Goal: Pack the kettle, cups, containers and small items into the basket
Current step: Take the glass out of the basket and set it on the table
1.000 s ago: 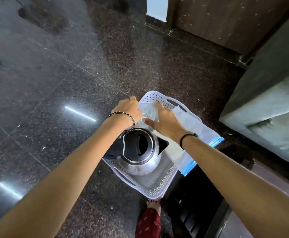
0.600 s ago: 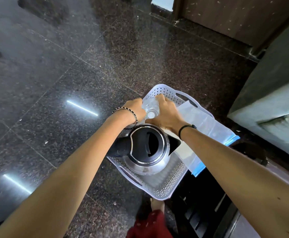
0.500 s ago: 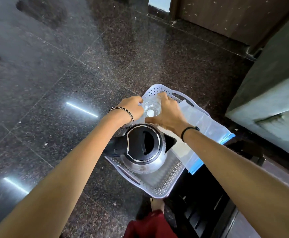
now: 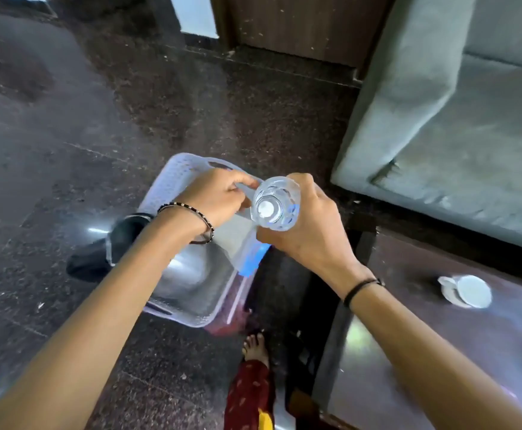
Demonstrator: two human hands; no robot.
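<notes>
A white perforated basket sits on the dark floor. Inside it lies a steel kettle with a black handle, partly hidden by my left forearm. My right hand grips a clear plastic bottle with a white cap, held upright above the basket's right side. My left hand is closed on the edge of a clear plastic bag with a blue strip, which drapes over the basket's right rim. The two hands almost touch.
A grey sofa fills the upper right. A glossy low table at the lower right carries a white cup. My bare foot and red trouser leg stand just below the basket. A wooden door is at the top.
The bottle has come up out of the basket in my right hand. My left hand has shifted onto the plastic bag. The view has swung right, showing the table and white cup.
</notes>
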